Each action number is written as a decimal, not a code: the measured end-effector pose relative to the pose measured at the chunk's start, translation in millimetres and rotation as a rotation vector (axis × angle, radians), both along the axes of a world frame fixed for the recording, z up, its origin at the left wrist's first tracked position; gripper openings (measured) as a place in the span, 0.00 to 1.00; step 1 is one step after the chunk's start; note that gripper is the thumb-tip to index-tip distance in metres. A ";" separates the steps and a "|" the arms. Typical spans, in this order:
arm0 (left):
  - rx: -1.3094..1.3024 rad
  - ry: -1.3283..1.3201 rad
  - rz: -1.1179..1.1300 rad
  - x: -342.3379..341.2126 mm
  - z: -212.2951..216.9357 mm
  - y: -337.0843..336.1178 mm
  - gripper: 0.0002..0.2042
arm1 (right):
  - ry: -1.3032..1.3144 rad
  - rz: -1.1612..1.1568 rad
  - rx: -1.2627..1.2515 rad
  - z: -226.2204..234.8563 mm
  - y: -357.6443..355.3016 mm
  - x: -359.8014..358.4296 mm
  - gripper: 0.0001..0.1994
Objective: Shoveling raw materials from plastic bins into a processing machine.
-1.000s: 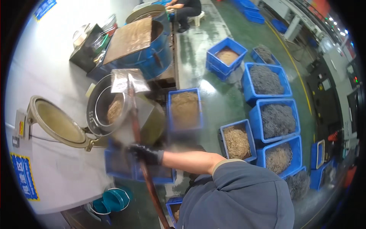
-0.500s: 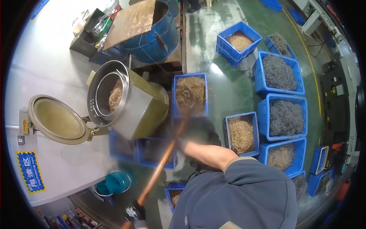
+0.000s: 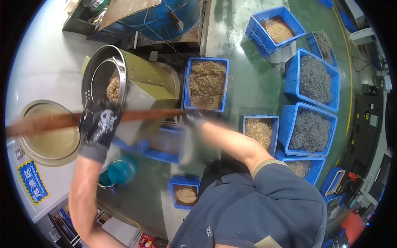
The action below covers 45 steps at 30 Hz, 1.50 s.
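My left hand (image 3: 99, 126), in a black glove, grips the middle of a long brown wooden handle (image 3: 45, 122) that lies level across the view. My right hand (image 3: 194, 120) is motion-blurred and holds the same handle near its grey shovel blade (image 3: 186, 144). The blade hangs over a blue crate (image 3: 163, 155) below the tilted steel drum (image 3: 103, 80), which holds brown granules. The drum's round lid (image 3: 47, 142) stands swung open to the left.
A blue crate of brown sawdust-like media (image 3: 206, 82) sits beside the drum. More blue crates hold grey metal parts (image 3: 314, 78) (image 3: 310, 130) or brown media (image 3: 258, 130) (image 3: 277, 29). Teal scoops (image 3: 120, 173) and a small crate (image 3: 186, 194) are near my feet.
The shovel came away from the drum mouth and swung down. Its handle went from upright to slanted to level, and the blade now sits low over the blue crate.
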<state>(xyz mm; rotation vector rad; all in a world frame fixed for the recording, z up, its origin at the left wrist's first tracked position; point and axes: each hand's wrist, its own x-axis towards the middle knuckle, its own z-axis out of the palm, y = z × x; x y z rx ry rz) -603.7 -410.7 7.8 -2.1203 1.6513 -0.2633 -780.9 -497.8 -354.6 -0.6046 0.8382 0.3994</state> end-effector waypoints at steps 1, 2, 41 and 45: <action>0.208 -0.270 -0.181 -7.0 5.6 -43.0 0.05 | -0.120 0.054 -0.328 23.2 -21.9 -5.9 0.26; 0.224 -0.188 -0.274 -26.4 17.5 -89.5 0.05 | -0.231 0.106 -0.657 39.6 -42.6 -11.2 0.28; 0.117 -0.551 -0.325 -209.6 185.4 142.0 0.04 | -0.667 0.234 -1.549 104.2 65.1 -83.1 0.17; 0.125 -0.633 -0.314 -237.9 206.0 160.3 0.06 | -0.885 0.056 -1.670 78.5 84.6 -89.4 0.18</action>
